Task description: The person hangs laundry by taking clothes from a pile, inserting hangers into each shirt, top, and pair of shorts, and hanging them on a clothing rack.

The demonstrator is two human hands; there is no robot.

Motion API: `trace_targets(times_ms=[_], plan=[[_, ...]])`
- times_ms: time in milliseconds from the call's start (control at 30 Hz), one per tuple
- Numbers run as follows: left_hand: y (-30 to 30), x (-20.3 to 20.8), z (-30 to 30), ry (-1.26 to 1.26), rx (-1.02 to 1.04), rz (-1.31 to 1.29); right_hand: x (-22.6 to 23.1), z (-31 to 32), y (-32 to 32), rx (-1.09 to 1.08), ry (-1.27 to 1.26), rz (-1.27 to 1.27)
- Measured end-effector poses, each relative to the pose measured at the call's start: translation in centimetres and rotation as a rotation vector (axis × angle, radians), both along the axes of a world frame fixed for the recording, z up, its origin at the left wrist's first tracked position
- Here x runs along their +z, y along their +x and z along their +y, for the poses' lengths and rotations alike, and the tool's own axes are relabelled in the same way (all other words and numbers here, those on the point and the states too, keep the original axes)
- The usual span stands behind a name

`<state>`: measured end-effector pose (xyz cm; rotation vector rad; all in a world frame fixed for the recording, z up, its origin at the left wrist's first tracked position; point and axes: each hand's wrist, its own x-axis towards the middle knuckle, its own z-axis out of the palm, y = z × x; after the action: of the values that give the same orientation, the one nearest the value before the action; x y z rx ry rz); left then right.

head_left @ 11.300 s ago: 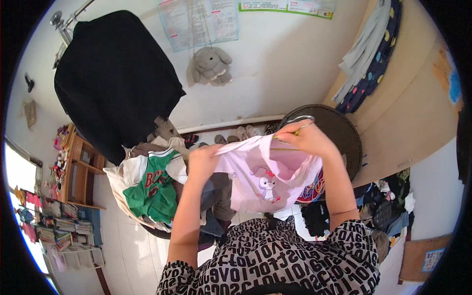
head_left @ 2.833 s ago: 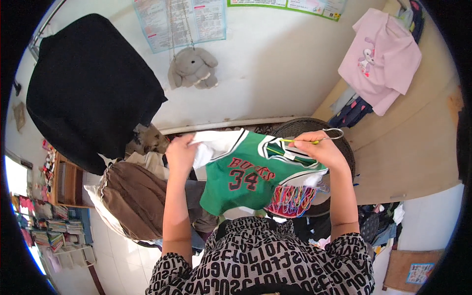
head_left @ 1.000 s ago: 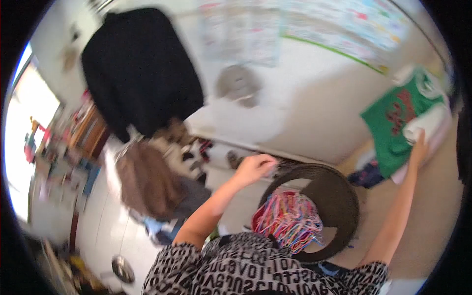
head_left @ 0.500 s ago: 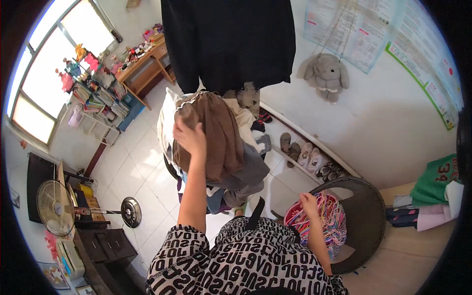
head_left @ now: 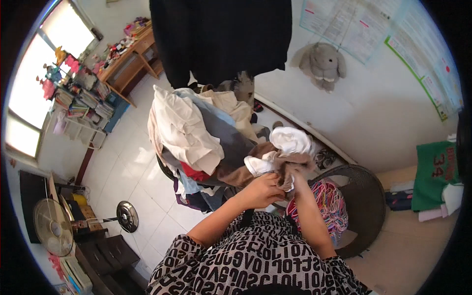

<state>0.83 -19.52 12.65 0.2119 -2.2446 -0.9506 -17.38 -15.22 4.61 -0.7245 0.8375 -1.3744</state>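
A brown garment with white parts [head_left: 290,161] is bunched up in front of my body. My left hand [head_left: 264,191] is closed on its lower edge. On the garment's right side is my right hand [head_left: 298,181], its fingers mostly covered by the cloth and slightly blurred, gripping it. A brown stretch of the cloth trails left onto a heap of clothes. That heap shows a cream garment [head_left: 182,132] on top, dark grey cloth [head_left: 221,132] beside it and a bit of red cloth [head_left: 195,172] below.
A black top [head_left: 221,39] hangs beyond the heap. To my right, a dark woven round chair [head_left: 371,211] holds a tub of colourful hangers [head_left: 324,201]. Folded clothes with a green piece [head_left: 432,184] lie farther right. A fan [head_left: 53,226] stands at left.
The brown garment has come off the top of the heap toward me, uncovering the cream garment. My left hand moved back and right; my right hand left the hangers and joined it.
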Motion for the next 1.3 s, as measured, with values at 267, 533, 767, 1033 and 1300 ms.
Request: trace_targets(times_ms=[267,533,767,1033,1300], plan=[[3.7,-2.2,-3.8,0.969,0.229,0.103,1.4,4.2,-4.7,-0.149,0.048,0.255],[-7.1,-2.5,0.7,0.787,0.037,-0.071,3.1,3.3,-2.1,-0.456,0.33,0.519],[-8.4,-3.7,0.8,1.373,-0.229,-0.072,1.1,7.0,-1.1,-0.539,0.07,0.297],[-10.2,-5.9,2.4,0.151,0.075,-0.564,-4.0,11.2,-4.1,-0.248,0.327,0.42],[-8.6,-6.3,4.8,1.291,0.138,-0.448,-26.8,22.2,-10.5,-0.93,0.887,-0.413]])
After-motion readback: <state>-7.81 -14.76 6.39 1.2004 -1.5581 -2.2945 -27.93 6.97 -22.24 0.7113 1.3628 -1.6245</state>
